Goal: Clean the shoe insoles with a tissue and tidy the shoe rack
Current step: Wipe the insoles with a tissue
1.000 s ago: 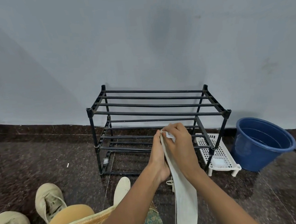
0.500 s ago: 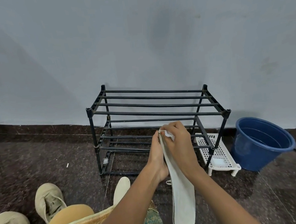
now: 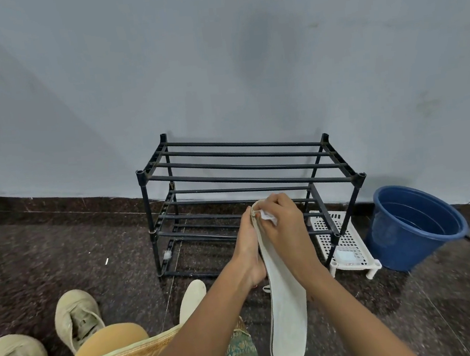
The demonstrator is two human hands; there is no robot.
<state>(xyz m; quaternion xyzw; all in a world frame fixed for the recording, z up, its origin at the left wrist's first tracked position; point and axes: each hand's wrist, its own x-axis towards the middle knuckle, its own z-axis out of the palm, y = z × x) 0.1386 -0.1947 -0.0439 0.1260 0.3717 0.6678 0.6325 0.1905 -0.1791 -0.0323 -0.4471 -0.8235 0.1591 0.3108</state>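
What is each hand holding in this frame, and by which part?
The left hand holds the insole by its upper end; the right hand pinches a tissue against that end.

both forearms reach forward, left grip [image 3: 249,251] and right grip [image 3: 284,230] close together, fingers [image 3: 275,204] curled.

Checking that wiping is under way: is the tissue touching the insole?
Touching. The head view shows the right hand pressing the tissue onto the insole near its top, with no gap.
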